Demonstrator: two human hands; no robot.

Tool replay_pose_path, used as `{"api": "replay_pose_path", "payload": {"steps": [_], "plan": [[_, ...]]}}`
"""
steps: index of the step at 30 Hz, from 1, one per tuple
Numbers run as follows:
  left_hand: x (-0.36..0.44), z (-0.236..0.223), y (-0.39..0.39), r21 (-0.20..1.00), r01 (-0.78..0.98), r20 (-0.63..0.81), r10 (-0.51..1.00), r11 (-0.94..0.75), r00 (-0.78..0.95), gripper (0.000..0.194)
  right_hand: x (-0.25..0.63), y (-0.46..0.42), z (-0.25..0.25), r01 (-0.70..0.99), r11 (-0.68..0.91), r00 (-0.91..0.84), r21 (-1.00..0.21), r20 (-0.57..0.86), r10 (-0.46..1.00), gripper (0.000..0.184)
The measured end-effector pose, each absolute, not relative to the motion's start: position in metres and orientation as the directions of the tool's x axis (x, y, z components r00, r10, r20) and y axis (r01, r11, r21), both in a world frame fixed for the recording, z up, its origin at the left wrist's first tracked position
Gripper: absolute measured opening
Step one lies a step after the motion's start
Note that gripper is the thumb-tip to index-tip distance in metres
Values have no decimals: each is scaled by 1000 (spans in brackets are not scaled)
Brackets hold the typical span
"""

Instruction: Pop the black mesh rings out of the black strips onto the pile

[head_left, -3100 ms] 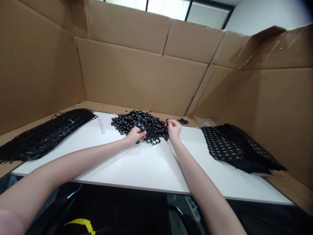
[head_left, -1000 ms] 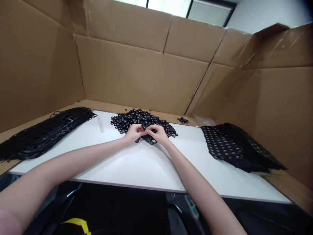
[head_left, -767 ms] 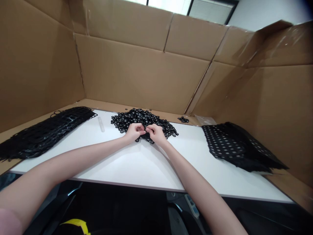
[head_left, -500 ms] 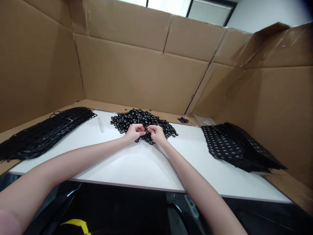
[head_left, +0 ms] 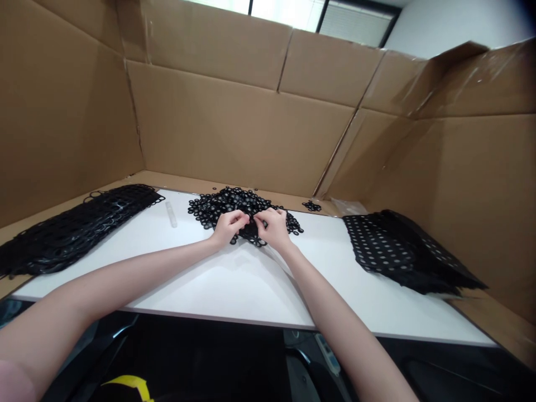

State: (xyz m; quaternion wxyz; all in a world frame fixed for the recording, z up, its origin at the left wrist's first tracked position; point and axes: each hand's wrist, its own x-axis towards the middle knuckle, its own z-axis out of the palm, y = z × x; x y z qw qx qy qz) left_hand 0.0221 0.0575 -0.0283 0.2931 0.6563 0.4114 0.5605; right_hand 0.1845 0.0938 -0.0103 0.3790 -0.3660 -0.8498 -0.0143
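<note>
Brown cardboard walls (head_left: 234,128) stood round a white counter (head_left: 234,279) on three sides. Above them a window (head_left: 288,11) let in daylight, beside a white wall (head_left: 444,25) at the upper right.

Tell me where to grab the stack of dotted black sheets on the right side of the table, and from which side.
Take the stack of dotted black sheets at its near left corner, coming from the bare white table side. That edge lies flat and open; cardboard walls crowd its far and right sides.
</note>
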Motion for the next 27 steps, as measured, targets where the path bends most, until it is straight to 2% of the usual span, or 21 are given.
{"api": "replay_pose_path", "payload": {"steps": [2, 4, 12, 16, 21, 27], "plan": [[22, -29, 59, 846, 213, 495, 868, -489, 28, 32, 183, 90, -9, 626, 760, -504, -174, 654, 564, 21], [21, -30, 59, 845, 215, 496, 868, -490, 25, 31, 182, 88, -8, 606, 780, -532, -155, 650, 543, 22], [21, -31, 59, 838, 212, 502, 863, -503, 66, 29, 184, 91, -9, 539, 788, -478, -298, 662, 577, 16], [22, -32, 61, 831, 233, 497, 862, -505, 97, 28, 183, 91, -10, 505, 784, -453, -362, 661, 597, 21], [21, -30, 60, 813, 300, 487, 866, -498, 116, 31, 181, 91, -10, 507, 775, -527, -377, 576, 625, 31], [19, -32, 62, 826, 319, 459, 883, -464, 98, 26, 176, 90, -15, 591, 746, -549, -308, 524, 651, 29]]}}
